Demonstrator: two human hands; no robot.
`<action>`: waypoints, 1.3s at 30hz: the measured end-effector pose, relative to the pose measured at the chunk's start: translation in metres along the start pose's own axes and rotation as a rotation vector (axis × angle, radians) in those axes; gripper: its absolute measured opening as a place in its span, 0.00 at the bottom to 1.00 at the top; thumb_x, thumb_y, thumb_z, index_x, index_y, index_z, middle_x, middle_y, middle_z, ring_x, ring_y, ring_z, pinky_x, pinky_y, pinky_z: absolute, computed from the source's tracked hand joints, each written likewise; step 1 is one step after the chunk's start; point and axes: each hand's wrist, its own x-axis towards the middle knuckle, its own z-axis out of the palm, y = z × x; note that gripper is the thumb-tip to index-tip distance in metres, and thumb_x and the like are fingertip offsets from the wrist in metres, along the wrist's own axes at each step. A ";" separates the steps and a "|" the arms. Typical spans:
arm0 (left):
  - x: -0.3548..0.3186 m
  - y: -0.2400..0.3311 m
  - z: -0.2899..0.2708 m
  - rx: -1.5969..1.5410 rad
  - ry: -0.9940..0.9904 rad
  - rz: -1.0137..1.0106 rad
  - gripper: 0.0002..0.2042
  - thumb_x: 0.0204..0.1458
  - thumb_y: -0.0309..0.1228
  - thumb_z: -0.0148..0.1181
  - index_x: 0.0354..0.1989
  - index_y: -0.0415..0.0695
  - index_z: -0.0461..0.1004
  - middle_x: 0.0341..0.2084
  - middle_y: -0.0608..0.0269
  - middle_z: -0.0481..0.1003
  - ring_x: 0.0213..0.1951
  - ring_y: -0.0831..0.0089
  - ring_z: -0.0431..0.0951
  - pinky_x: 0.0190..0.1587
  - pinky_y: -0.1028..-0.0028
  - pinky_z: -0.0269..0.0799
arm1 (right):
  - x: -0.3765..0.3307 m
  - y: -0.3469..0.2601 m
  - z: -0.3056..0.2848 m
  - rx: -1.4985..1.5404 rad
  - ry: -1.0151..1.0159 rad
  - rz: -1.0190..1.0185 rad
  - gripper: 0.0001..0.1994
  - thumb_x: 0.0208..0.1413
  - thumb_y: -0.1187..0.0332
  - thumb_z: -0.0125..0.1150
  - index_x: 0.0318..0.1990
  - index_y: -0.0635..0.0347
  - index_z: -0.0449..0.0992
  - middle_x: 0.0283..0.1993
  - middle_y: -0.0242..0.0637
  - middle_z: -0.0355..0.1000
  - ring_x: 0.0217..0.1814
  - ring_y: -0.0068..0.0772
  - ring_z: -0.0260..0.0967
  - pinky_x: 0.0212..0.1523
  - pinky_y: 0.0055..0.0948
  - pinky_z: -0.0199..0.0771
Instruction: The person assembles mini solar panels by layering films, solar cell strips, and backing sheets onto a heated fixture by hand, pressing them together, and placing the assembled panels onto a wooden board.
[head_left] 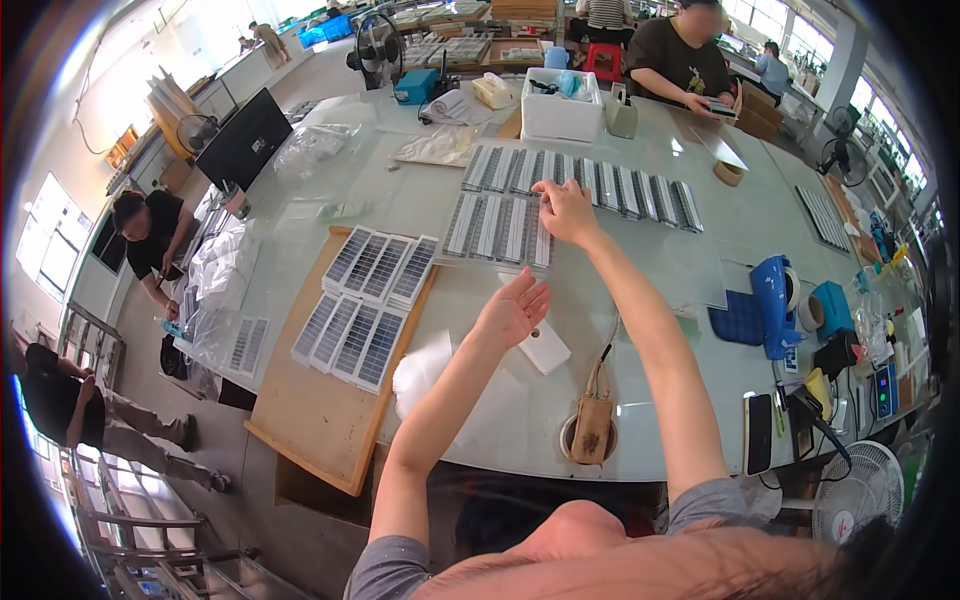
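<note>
Two rows of flat panels with grey and white stripes lie on the glass-topped table, a longer back row (600, 185) and a shorter front row (490, 228). My right hand (568, 212) is over the right end of the front row, its fingers bent but apart at the panels' upper edge. Close to the lower edge of that same end is my left hand (515, 310), palm turned up and fingers spread. Neither hand visibly grips anything; whether the fingertips touch the end panel I cannot tell. A white strip-shaped piece (543, 348) lies beside my left hand.
Dark-celled panels (350, 335) sit stacked on a wooden board (300, 420) at left. A white foam box (562, 108) stands at the back. Nearer are a wooden-handled tool (593, 430) in a round holder, a blue tape dispenser (770, 300) and a phone (758, 433). Other people work around.
</note>
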 end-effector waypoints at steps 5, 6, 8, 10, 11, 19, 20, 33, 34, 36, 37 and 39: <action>0.009 0.000 0.001 -0.028 0.062 0.007 0.25 0.51 0.44 0.72 0.47 0.40 0.69 0.42 0.59 0.75 0.46 0.64 0.77 0.48 0.67 0.76 | -0.017 -0.004 -0.007 0.017 0.021 -0.042 0.17 0.49 0.70 0.57 0.49 0.45 0.74 0.35 0.22 0.76 0.49 0.36 0.67 0.52 0.44 0.60; 0.011 -0.001 -0.001 -0.028 0.081 0.029 0.23 0.51 0.43 0.72 0.45 0.41 0.70 0.41 0.59 0.75 0.45 0.65 0.77 0.49 0.68 0.75 | -0.021 -0.006 -0.008 0.025 0.027 -0.059 0.18 0.48 0.69 0.58 0.49 0.45 0.74 0.35 0.21 0.76 0.48 0.36 0.68 0.52 0.43 0.60; 0.016 -0.005 -0.003 -0.025 0.097 0.050 0.21 0.51 0.42 0.72 0.44 0.42 0.71 0.39 0.59 0.75 0.43 0.65 0.77 0.49 0.68 0.75 | -0.030 -0.009 -0.013 0.011 0.019 -0.064 0.18 0.48 0.69 0.59 0.49 0.45 0.74 0.35 0.21 0.76 0.48 0.35 0.68 0.51 0.43 0.60; 0.014 -0.011 -0.003 0.067 0.108 0.167 0.17 0.54 0.36 0.70 0.45 0.41 0.73 0.40 0.59 0.76 0.42 0.67 0.77 0.51 0.69 0.73 | -0.039 -0.012 -0.019 0.047 -0.050 -0.088 0.19 0.49 0.68 0.60 0.52 0.43 0.72 0.39 0.20 0.76 0.48 0.32 0.65 0.52 0.41 0.57; 0.012 -0.013 -0.003 0.069 0.105 0.165 0.17 0.54 0.36 0.70 0.45 0.41 0.73 0.40 0.59 0.76 0.42 0.67 0.77 0.51 0.69 0.73 | -0.045 -0.013 -0.022 0.045 -0.047 -0.086 0.19 0.49 0.68 0.60 0.52 0.43 0.72 0.39 0.20 0.76 0.48 0.32 0.65 0.52 0.41 0.57; -0.076 -0.048 0.024 0.134 0.062 0.202 0.19 0.59 0.22 0.60 0.58 0.38 0.66 0.46 0.60 0.75 0.47 0.70 0.77 0.51 0.69 0.75 | -0.171 -0.019 -0.086 0.604 0.071 0.369 0.15 0.58 0.62 0.63 0.50 0.58 0.73 0.43 0.32 0.77 0.43 0.30 0.73 0.43 0.31 0.72; -0.087 -0.058 0.028 0.123 0.030 0.185 0.19 0.59 0.23 0.59 0.58 0.37 0.65 0.46 0.62 0.75 0.46 0.71 0.77 0.50 0.70 0.75 | -0.197 -0.014 -0.090 0.876 -0.013 0.497 0.17 0.61 0.58 0.62 0.50 0.60 0.73 0.44 0.33 0.78 0.42 0.28 0.74 0.42 0.29 0.73; -0.156 -0.247 0.068 0.285 -0.050 0.060 0.17 0.60 0.23 0.60 0.56 0.36 0.67 0.50 0.63 0.74 0.51 0.79 0.73 0.55 0.77 0.67 | -0.385 -0.055 -0.178 1.271 0.115 1.100 0.13 0.63 0.61 0.61 0.48 0.60 0.76 0.42 0.33 0.79 0.41 0.23 0.78 0.45 0.25 0.76; -0.156 -0.256 0.065 0.280 -0.046 0.051 0.17 0.60 0.23 0.60 0.56 0.36 0.67 0.50 0.63 0.74 0.51 0.79 0.73 0.55 0.77 0.67 | -0.394 -0.052 -0.175 1.261 0.131 1.147 0.14 0.63 0.61 0.60 0.49 0.62 0.76 0.42 0.33 0.79 0.41 0.23 0.78 0.46 0.26 0.76; -0.156 -0.268 0.060 0.330 -0.034 0.060 0.15 0.61 0.23 0.59 0.55 0.38 0.67 0.49 0.65 0.73 0.49 0.80 0.73 0.52 0.79 0.69 | -0.404 -0.053 -0.172 1.243 0.126 1.154 0.13 0.63 0.63 0.61 0.49 0.62 0.75 0.42 0.33 0.79 0.41 0.24 0.78 0.46 0.26 0.77; -0.156 -0.271 0.058 0.329 -0.032 0.057 0.15 0.61 0.23 0.59 0.55 0.38 0.67 0.49 0.65 0.73 0.49 0.80 0.73 0.52 0.79 0.69 | -0.407 -0.054 -0.170 1.229 0.123 1.151 0.13 0.63 0.66 0.61 0.50 0.63 0.74 0.42 0.33 0.79 0.41 0.24 0.78 0.45 0.26 0.78; -0.155 -0.275 0.054 0.428 -0.029 0.042 0.18 0.62 0.22 0.58 0.60 0.35 0.65 0.54 0.62 0.72 0.54 0.77 0.72 0.56 0.77 0.68 | -0.413 -0.048 -0.159 1.196 0.118 1.117 0.12 0.62 0.67 0.62 0.49 0.63 0.75 0.41 0.33 0.79 0.40 0.23 0.77 0.45 0.25 0.78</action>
